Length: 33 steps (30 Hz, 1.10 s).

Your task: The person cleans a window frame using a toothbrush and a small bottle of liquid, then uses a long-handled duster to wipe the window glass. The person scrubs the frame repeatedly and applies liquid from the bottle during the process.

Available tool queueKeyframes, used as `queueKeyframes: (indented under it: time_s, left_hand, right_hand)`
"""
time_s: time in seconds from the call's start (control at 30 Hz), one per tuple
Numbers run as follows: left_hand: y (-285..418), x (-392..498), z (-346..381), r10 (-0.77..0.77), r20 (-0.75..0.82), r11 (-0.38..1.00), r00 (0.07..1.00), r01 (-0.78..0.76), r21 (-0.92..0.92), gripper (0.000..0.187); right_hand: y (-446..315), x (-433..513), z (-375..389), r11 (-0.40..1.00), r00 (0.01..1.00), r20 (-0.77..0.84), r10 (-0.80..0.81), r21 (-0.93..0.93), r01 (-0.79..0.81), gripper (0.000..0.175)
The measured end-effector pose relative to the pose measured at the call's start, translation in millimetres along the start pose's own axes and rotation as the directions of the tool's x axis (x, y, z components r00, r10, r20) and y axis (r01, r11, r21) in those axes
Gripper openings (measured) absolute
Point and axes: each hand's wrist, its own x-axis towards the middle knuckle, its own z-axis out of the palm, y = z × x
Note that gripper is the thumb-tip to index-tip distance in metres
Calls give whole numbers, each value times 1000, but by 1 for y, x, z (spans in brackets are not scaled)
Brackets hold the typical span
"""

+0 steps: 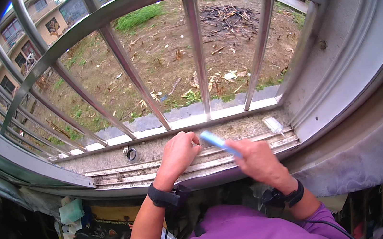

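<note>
My right hand (260, 163) grips a flat light-blue strip-shaped tool (216, 141), blurred, its outer end pointing up and left towards my other hand. My left hand (178, 155) is over the window track (210, 153), fingers curled and thumb near the forefinger. Whether something small is pinched there cannot be made out. Left of that hand, a dark ring-shaped object (131, 154) stands on the dirty sill (158, 145). A small translucent bottle with a narrow nozzle (272, 125) lies at the sill's right end.
Metal window bars (197, 57) rise just beyond the sill. The window frame (347, 88) bounds the right side. Below left, a black sewing machine (101, 236) stands on a wooden table (113, 212) beside several small boxes (71, 211). Cables hang from both wrist straps.
</note>
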Motion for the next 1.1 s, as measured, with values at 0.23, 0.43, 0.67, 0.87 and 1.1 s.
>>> queueKeyframes:
  time_s: [0.23, 0.43, 0.67, 0.87, 1.1]
  left_hand:
    - [-10, -10, 6, 32, -92, 998, 995, -28, 47, 15]
    - [-10, -9, 15, 140, -216, 989, 966, -127, 73, 10]
    - [5, 1, -15, -116, 2, 753, 993, 89, -652, 19]
    - [57, 20, -27, 63, 301, 228, 952, 280, -933, 23]
    - [105, 72, 59, 666, -70, 741, 742, -670, -51, 27]
  right_hand:
    - [12, -3, -32, 987, 956, -274, 103, -90, -132, 40]
    - [6, 0, -8, 998, 972, -230, -44, -54, 32, 32]
    - [16, 0, -18, 952, 991, -74, 110, -280, -127, 35]
    - [8, -27, -33, 999, 984, -175, -20, 30, 26, 31]
    - [31, -71, -86, 931, 879, -359, 315, -66, -360, 40]
